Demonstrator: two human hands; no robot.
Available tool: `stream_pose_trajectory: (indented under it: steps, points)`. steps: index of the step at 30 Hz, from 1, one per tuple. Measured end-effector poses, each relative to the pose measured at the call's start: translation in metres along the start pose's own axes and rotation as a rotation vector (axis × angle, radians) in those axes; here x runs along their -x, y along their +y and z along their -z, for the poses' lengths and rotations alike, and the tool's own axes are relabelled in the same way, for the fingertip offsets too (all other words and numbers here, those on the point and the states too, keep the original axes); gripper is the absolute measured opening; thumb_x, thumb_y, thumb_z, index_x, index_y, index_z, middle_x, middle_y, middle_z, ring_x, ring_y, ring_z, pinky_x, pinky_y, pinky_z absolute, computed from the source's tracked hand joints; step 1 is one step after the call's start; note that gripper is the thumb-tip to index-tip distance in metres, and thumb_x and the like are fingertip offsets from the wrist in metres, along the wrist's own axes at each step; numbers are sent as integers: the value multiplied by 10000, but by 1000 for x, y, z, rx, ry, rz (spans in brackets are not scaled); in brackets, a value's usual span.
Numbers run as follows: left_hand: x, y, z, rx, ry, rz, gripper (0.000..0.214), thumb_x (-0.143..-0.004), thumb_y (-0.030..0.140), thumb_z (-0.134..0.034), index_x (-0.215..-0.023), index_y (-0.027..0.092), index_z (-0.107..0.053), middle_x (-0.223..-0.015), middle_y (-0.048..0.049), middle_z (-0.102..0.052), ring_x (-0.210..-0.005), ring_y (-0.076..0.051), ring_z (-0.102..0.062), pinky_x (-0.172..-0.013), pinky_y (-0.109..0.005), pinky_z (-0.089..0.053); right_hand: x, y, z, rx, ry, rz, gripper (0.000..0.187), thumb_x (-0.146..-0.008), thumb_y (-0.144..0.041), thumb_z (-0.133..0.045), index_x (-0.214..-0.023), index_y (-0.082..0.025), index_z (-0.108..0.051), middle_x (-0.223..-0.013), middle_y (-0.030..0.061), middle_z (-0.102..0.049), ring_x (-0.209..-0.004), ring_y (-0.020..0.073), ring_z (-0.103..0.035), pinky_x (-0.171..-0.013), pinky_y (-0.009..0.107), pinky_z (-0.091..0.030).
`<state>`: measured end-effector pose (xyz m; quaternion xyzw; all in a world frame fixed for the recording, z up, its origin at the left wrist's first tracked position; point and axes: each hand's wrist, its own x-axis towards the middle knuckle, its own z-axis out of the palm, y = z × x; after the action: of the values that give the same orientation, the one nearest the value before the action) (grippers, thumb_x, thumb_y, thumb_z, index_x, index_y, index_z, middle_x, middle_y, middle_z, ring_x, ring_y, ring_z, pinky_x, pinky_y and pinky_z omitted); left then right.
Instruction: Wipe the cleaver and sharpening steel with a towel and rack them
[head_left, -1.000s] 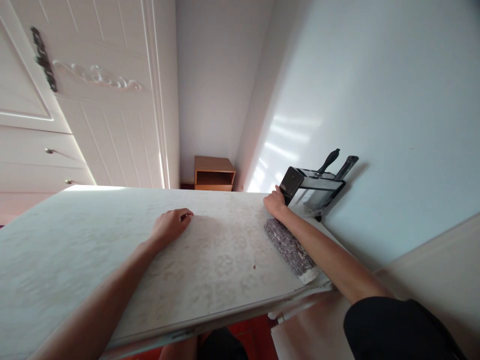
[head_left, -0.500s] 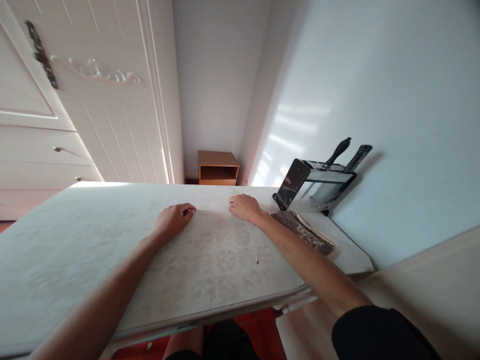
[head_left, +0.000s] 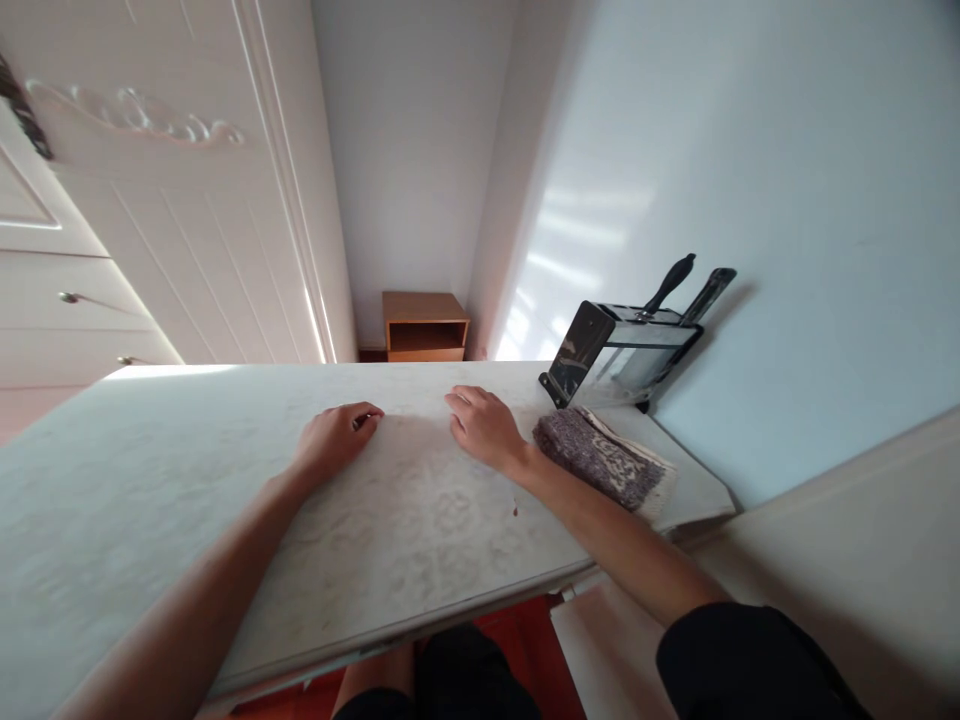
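Note:
My left hand (head_left: pixel 339 437) rests on the white patterned tabletop (head_left: pixel 420 540), its fingers curled and thumb tip against the index finger. Nothing shows in it. Across a short gap, my right hand (head_left: pixel 484 425) lies palm down on the same surface, with fingers loosely stretched and thumb apart, holding nothing. Close to my right wrist is a folded grey-brown and cream patterned cloth (head_left: pixel 600 455). A small dark reddish speck (head_left: pixel 515 511) lies on the tabletop below that wrist.
Behind the cloth, a black and clear knife block (head_left: pixel 622 350) stands against the wall, with two black handles sticking up. A white cupboard (head_left: pixel 187 240) rises at the left. Beyond the table's far edge sits a small brown cabinet (head_left: pixel 426 308).
My right hand has come slightly nearer to me and its fingers have loosened and stretched out. My left hand keeps its curled pose. The view has turned a little to the right.

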<state>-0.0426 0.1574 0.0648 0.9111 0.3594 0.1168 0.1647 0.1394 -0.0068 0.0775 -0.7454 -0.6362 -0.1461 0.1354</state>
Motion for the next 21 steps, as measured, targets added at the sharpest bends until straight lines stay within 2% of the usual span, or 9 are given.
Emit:
stream_pose_trajectory:
  steps: [5, 9, 13, 17, 19, 21]
  points:
    - [-1, -1, 0, -10, -8, -9, 433, -876, 425, -366, -1085, 277, -716, -1071, -23, -750, -984, -261, -673, -759, -300, -464, 51, 51, 17, 100, 141, 70, 379, -893, -110, -478, -1255, -139, -587, -1308, 153, -591, -1217, 262, -525, -1029, 420, -451]
    - [0, 1, 2, -18, -14, -18, 437, -867, 417, -367, -1081, 271, -719, -1092, -26, -746, -993, -266, -671, -763, -304, -471, 93, 90, 24, 92, 126, 116, 349, -924, -138, -440, -1229, -175, -606, -1260, 132, -625, -1192, 242, -564, -1026, 416, -470]
    - [0, 0, 2, -14, -1, -20, 426, -859, 416, -379, -1060, 275, -727, -1088, -19, -749, -998, -267, -670, -774, -304, -475, 127, 117, 35, 101, 240, 64, 320, -934, -200, -457, -1216, -186, -607, -1238, 144, -628, -1131, 246, -602, -965, 414, -512]
    - [-2, -1, 0, -6, 4, -6, 439, -857, 428, -378, -1073, 276, -728, -1082, -22, -750, -993, -273, -671, -773, -309, -475, 150, 125, 50, 264, 403, -120, 307, -925, -231, -489, -1206, -176, -601, -1242, 165, -606, -1167, 292, -565, -997, 472, -471]
    - [-2, -2, -1, -5, 0, 2, 446, -855, 433, -377, -1081, 274, -727, -1084, -25, -748, -985, -275, -672, -770, -313, -475, 158, 125, 54, 362, 387, -261, 342, -934, -275, -491, -1236, -139, -580, -1286, 194, -576, -1195, 326, -540, -1002, 489, -452]
    - [-2, -2, -2, -11, 1, 7, 449, -855, 436, -375, -1082, 274, -726, -1081, -27, -748, -969, -276, -675, -765, -316, -474, 164, 125, 55, 452, 318, -394, 413, -947, -331, -480, -1273, -88, -553, -1304, 232, -567, -1167, 355, -553, -975, 499, -451]
